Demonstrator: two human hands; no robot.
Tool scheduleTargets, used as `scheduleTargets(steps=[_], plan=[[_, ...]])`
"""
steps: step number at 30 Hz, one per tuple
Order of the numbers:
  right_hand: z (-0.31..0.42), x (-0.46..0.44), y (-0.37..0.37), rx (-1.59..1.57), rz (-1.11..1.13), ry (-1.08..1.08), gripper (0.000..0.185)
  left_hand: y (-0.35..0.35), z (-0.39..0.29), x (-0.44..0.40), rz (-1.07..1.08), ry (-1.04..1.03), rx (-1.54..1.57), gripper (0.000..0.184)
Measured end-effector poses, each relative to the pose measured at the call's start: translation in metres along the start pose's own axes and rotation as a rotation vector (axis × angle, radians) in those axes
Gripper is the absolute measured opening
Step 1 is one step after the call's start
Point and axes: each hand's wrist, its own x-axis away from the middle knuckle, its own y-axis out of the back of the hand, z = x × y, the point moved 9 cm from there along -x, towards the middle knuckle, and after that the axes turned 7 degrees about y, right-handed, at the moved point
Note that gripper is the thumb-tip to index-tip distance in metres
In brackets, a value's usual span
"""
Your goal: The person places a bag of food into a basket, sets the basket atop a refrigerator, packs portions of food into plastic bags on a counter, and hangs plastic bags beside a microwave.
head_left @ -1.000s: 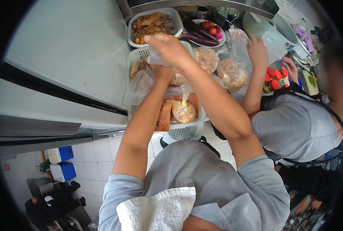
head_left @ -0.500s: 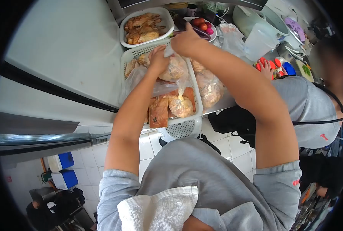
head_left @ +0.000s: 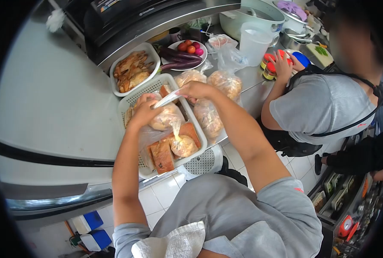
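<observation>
My left hand (head_left: 145,111) is closed around the upper part of a clear plastic bag (head_left: 167,118) filled with pale, chunky food, perhaps meat. The bag's gathered neck (head_left: 169,99) stretches across to my right hand (head_left: 195,90), whose closed fingers grip its end. This bag rests inside a white perforated basket (head_left: 155,87). Beside it in the basket are browned slabs (head_left: 162,157), possibly meat, and a smaller knotted bag (head_left: 184,146). Just outside the basket's right side stand more filled plastic bags (head_left: 208,118).
A white tub (head_left: 155,64) of browned poultry sits behind the basket. Next to it, a plate (head_left: 204,55) holds eggplants and round red vegetables. A clear pitcher (head_left: 252,45) stands farther right. A co-worker's hands (head_left: 282,66) are at red-lidded jars (head_left: 269,72). Below is a perforated stool (head_left: 202,163).
The view has swung right. My right hand has come down from near the eggplants, and the bag's neck is now drawn out between my hands. The co-worker's second hand has come into view.
</observation>
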Motion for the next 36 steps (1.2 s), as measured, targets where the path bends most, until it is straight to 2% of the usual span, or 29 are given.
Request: scheduleTargets(steps=[3,4,5,9,11,13,14,16,17,19,20,21,23,25,26,27,29,30,31,32,33,35,36], plan=[[0.029,0.017,-0.009,-0.079,-0.068,0.086,0.037,0.004,0.001,0.001,0.058,0.06,-0.096,0.025],[0.032,0.02,-0.016,-0.213,-0.095,0.104,0.034,0.007,0.002,-0.001,0.014,0.078,-0.072,0.022],[0.036,0.022,-0.024,-0.217,-0.099,0.111,0.034,0.01,0.002,-0.003,-0.032,0.096,-0.047,0.02],[0.058,0.037,-0.064,-0.983,-0.082,0.05,0.029,0.027,0.002,-0.023,-0.183,0.036,0.022,0.017],[0.083,0.03,-0.092,-1.461,-0.001,0.189,0.03,0.059,-0.003,-0.03,-0.242,0.184,0.452,0.017],[0.137,0.047,-0.103,-1.803,0.09,0.311,0.029,0.083,-0.015,-0.038,-0.21,0.281,0.829,0.018],[0.151,0.051,-0.108,-1.81,0.102,0.307,0.029,0.102,-0.036,-0.037,-0.232,0.231,0.984,0.016],[0.191,0.059,-0.107,-1.791,0.269,0.531,0.03,0.137,-0.09,-0.027,-0.259,0.078,1.205,0.013],[0.196,0.055,-0.105,-1.785,0.281,0.535,0.03,0.152,-0.116,-0.02,-0.26,-0.026,1.273,0.012],[0.216,0.05,-0.093,-1.595,0.396,0.695,0.023,0.173,-0.138,-0.005,-0.266,-0.11,1.239,0.01],[0.216,0.041,-0.083,-1.417,0.462,0.809,0.018,0.175,-0.147,0.0,-0.184,-0.145,1.198,0.009],[0.22,0.035,-0.066,-1.409,0.467,0.815,0.018,0.176,-0.157,0.006,-0.101,-0.183,1.155,0.007],[0.225,0.031,-0.032,-0.855,0.316,0.889,0.021,0.172,-0.171,0.021,-0.055,-0.209,0.86,0.006],[0.23,0.044,-0.001,-0.291,0.152,0.91,0.024,0.166,-0.199,0.036,-0.035,-0.372,0.477,0.007],[0.226,0.058,0.005,-0.168,0.202,0.677,0.028,0.162,-0.192,0.041,-0.107,-0.31,0.478,0.006],[0.226,0.061,0.002,-0.13,0.264,0.64,0.031,0.153,-0.181,0.046,-0.176,-0.246,0.482,0.006],[0.235,0.066,0.007,0.26,0.132,0.711,0.037,0.139,-0.159,0.046,-0.233,-0.23,0.457,0.004],[0.227,0.056,0.0,0.264,0.119,0.705,0.037,0.134,-0.14,0.042,-0.321,-0.165,0.375,0.003],[0.218,0.04,-0.003,0.237,0.001,0.789,0.037,0.129,-0.121,0.04,-0.408,-0.1,0.291,0.003],[0.211,0.028,-0.001,0.211,-0.119,0.875,0.037,0.126,-0.108,0.038,-0.486,-0.103,0.246,0.003],[0.203,0.017,-0.005,0.218,-0.125,0.875,0.037,0.118,-0.106,0.033,-0.486,-0.112,0.248,0.003],[0.173,-0.01,-0.011,0.083,-0.129,0.628,0.034,0.12,-0.107,0.042,-0.752,-0.176,0.11,0.003],[0.157,-0.007,-0.008,-0.087,-0.169,0.411,0.032,0.114,-0.099,0.038,-0.749,-0.169,0.108,0.003]])
